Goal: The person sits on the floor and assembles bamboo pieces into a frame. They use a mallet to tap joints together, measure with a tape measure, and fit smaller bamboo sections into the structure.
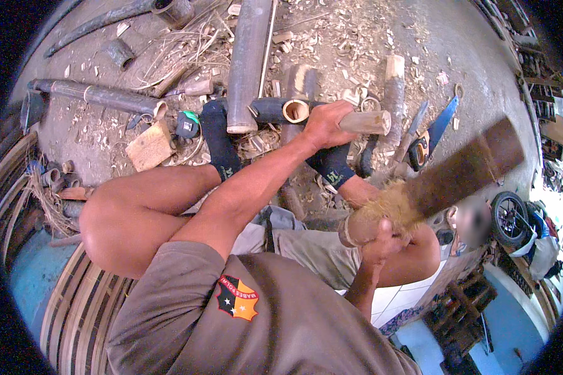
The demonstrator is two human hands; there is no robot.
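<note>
My left hand [329, 125] is closed around a pale round wooden handle [372, 122], its end pointing right; what lies at its other end is hidden by my hand. Just left of that hand, a dark bamboo tube [270, 110] lies crosswise between my feet, its pale cut opening facing me. My right hand [381, 242] grips a wooden mallet [466, 172], raised over my right thigh and tilted up to the right. Shaggy tan fibre [391, 206] wraps it near my hand. A longer bamboo pole [249, 62] rests against the dark tube.
At left are a tape measure [186, 125], a wooden block [151, 147] and another dark bamboo pole [116, 98]. A blue-bladed handsaw [443, 125] and a rough wooden stick [393, 94] lie at right. Shavings [341, 44] litter the floor. Bamboo strips [84, 306] are behind my left side.
</note>
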